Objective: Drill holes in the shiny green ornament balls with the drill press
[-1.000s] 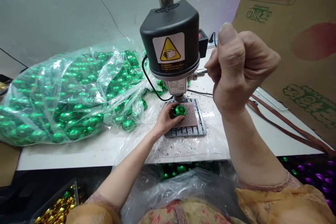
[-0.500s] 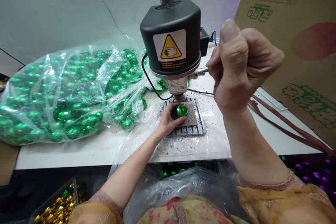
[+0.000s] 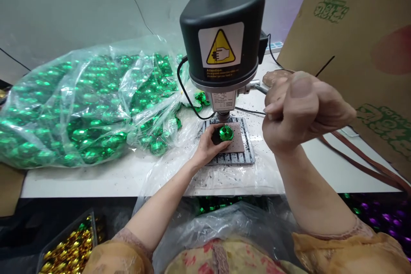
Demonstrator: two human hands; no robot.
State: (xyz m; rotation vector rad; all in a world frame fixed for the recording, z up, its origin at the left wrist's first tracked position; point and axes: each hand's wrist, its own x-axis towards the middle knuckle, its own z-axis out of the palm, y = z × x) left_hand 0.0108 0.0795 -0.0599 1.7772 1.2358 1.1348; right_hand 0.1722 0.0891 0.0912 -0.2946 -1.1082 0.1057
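A shiny green faceted ball (image 3: 226, 133) sits on a pinkish board (image 3: 236, 142) under the drill press (image 3: 222, 34). My left hand (image 3: 209, 143) grips it from the left between thumb and fingers. A dark spot, like a hole, shows on the ball's top. The chuck (image 3: 224, 116) is just above the ball, apart from it. My right hand (image 3: 305, 109) is closed round the press's feed lever (image 3: 259, 88), whose far end is hidden in the fist. Beneath the board lies the slotted metal base (image 3: 248, 154), sprinkled with dark shavings.
A large clear bag of green balls (image 3: 73, 107) lies at left. A cardboard box (image 3: 362, 51) stands at right, with brown straps (image 3: 359, 160) before it. Below the table's edge are a bin of gold balls (image 3: 69, 248), some purple balls (image 3: 387, 218) and clear plastic sheeting (image 3: 231, 222).
My right fist has come down and tipped forward on the lever. The chuck and the ball now show a gap between them. The view has shifted slightly.
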